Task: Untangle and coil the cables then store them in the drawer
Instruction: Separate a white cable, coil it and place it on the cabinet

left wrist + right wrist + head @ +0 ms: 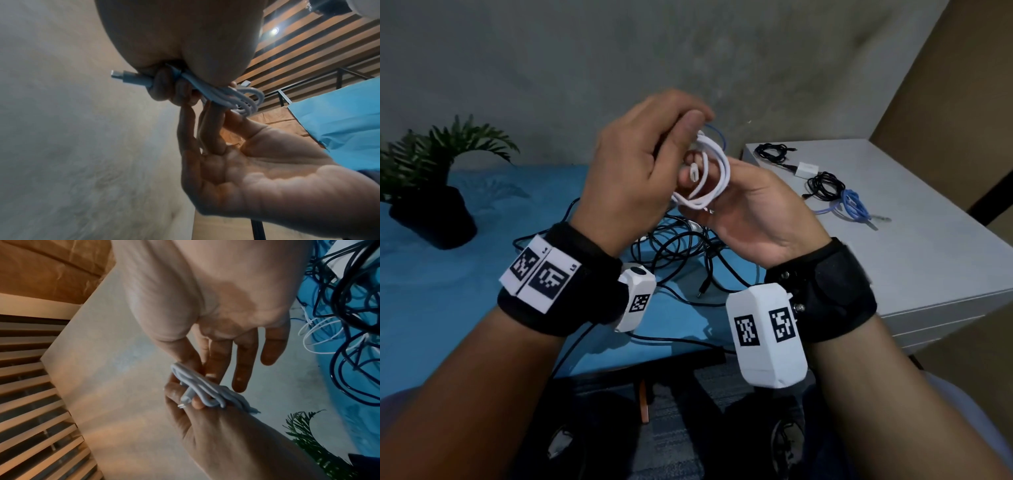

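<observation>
my left hand (633, 171) is curled over the top of a coiled white cable (705, 178), fingers and thumb pinching the loops together up in the air above the table. my right hand (753, 212) sits palm up under it, thumb and first finger pinching the coil from the other side while the other fingers stay fairly straight. one plug end (123, 76) pokes out past my left fingers in the left wrist view.

below my hands, a tangle of black cables (681, 253) sprawls on the blue tablecloth (448, 281), with some thin white wire mixed in, right under where i am working. a potted plant (431, 185) stands to the left on the same cloth. to the right is a white drawer unit (928, 267); on its top lie a coiled black cable (772, 152), a white adapter (806, 169), another black coil (825, 186) and a blue cable (852, 205), all well apart from my hands.

both wrists wear black straps (571, 284) with white camera housings (767, 335) carrying square black-and-white marker codes; tiny lettering beside the left ones is too small for me to read.
</observation>
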Motion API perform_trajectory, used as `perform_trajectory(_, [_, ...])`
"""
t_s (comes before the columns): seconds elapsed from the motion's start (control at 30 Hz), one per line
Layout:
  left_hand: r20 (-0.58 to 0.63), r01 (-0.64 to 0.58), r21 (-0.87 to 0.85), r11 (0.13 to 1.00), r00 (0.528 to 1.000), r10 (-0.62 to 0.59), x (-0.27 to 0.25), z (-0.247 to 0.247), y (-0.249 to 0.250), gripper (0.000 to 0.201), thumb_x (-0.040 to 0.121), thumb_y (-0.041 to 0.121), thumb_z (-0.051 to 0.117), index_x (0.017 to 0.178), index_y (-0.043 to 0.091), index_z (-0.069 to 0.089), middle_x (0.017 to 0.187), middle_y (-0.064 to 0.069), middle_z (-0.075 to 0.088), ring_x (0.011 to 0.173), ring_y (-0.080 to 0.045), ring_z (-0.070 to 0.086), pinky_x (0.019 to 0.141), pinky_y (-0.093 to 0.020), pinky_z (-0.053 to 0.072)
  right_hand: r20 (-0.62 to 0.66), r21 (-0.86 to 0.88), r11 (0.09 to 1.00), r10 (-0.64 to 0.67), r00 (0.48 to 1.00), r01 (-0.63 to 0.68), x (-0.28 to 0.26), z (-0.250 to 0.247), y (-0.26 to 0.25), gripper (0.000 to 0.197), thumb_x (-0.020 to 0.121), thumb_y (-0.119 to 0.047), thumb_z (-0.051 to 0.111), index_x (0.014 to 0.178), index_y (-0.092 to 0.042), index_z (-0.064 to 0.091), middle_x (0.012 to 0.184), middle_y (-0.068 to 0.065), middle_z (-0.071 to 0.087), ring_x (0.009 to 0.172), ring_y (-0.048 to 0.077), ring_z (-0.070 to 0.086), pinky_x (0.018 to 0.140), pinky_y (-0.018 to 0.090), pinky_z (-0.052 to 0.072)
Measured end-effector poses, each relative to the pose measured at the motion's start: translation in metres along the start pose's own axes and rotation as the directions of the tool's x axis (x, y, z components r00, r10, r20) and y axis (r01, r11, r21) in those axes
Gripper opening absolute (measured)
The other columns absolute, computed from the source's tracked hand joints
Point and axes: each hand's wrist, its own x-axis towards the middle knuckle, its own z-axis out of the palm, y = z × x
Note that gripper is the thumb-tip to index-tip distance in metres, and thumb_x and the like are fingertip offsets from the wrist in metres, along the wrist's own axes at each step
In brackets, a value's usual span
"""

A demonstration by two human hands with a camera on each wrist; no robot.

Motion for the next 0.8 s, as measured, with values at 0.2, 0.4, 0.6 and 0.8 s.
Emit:
perform_trajectory(0.2, [0.012, -0.016, -0.007, 1.0, 1.0, 0.016, 0.001, -0.002, 0.004, 0.025, 0.102, 0.031, 0.058, 0.096, 0.009, 0.068, 0.087, 0.007, 0.06, 0.079, 0.001, 0.054, 0.072, -0.015, 0.041, 0.046, 0.093, 0.995, 0.018, 0.999, -0.022, -0.002, 0.001, 0.0, 0.026, 0.098, -0.011, 0.041, 0.091, -0.006, 0.066, 0.071, 0.003, 0.073, 0.077, 0.017, 0.066, 0.103, 0.045, 0.038])
perform_trajectory(0.4, [-0.054, -0.017, 0.147, 0.989, 0.998, 0.025, 0.002, -0.003, 0.005, 0.032, 0.1, 0.038, 0.06, 0.091, 0.008, 0.066, 0.084, 0.007, 0.059, 0.077, -0.005, 0.052, 0.067, -0.022, 0.039, 0.084, 0.207, 0.974, 0.078, 0.993, -0.094, 0.0, -0.005, -0.005, 0.04, 0.094, -0.032, 0.039, 0.103, -0.002, 0.065, 0.101, 0.015, 0.065, 0.101, 0.029, 0.055, 0.097, 0.046, 0.031])
perform_trajectory(0.6, [-0.107, 0.008, 0.304, 0.953, 0.994, 0.026, -0.003, 0.004, 0.003, 0.034, 0.102, 0.04, 0.056, 0.089, 0.009, 0.061, 0.082, 0.008, 0.05, 0.074, -0.006, 0.042, 0.065, -0.024, 0.027, 0.094, -0.152, 0.987, 0.058, 0.994, -0.043, -0.003, -0.002, -0.003, 0.027, 0.101, -0.034, 0.052, 0.109, -0.011, 0.064, 0.097, 0.001, 0.065, 0.098, 0.019, 0.059, 0.095, 0.045, 0.035])
perform_trajectory(0.8, [-0.101, 0.12, 0.299, 0.947, 0.99, -0.094, 0.001, 0.002, -0.005, 0.037, 0.101, 0.046, 0.053, 0.091, 0.012, 0.061, 0.079, 0.007, 0.056, 0.072, -0.011, 0.05, 0.065, -0.03, 0.034, 0.14, -0.083, 0.997, 0.016, 0.99, -0.004, -0.002, -0.002, -0.003, 0.013, 0.098, -0.013, 0.055, 0.11, -0.013, 0.061, 0.088, -0.002, 0.065, 0.089, 0.015, 0.059, 0.092, 0.04, 0.036])
